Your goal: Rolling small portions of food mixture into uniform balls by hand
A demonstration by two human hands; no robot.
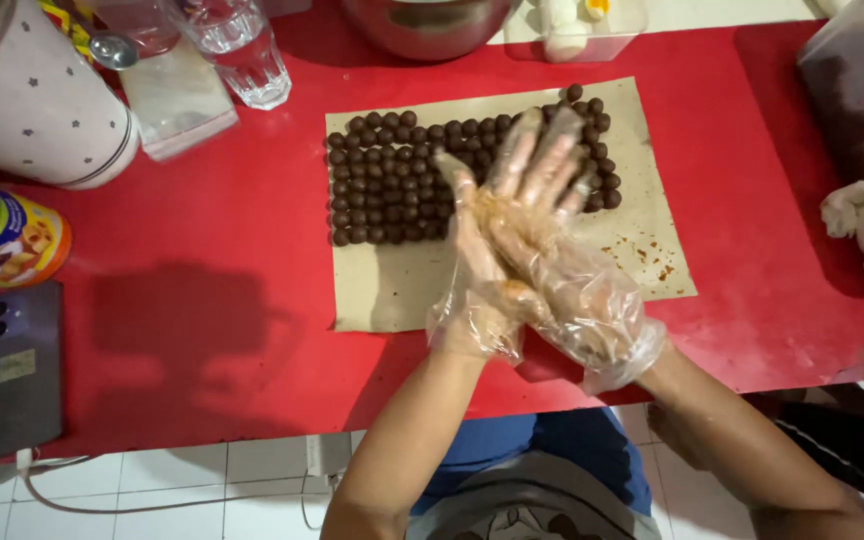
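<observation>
Both of my hands wear thin clear plastic gloves smeared with brown. My left hand [472,270] lies underneath and my right hand [552,215] is pressed flat across it, palm to palm, fingers stretched out. Anything between the palms is hidden. They hover over a sheet of brown paper [392,290] on the red table [202,230]. Several small dark brown balls [382,180] sit on the paper in tidy rows, just beyond my fingertips. Brown crumbs speckle the paper's right side.
Back left: a star-patterned white container [32,100], a drinking glass [242,50], a clear bag [177,100]. A yellow can [2,235] and a phone [20,365] lie left. A metal bowl [427,25] stands behind; a tub of dark mix [862,90] and a crumpled white glove [862,220] are right.
</observation>
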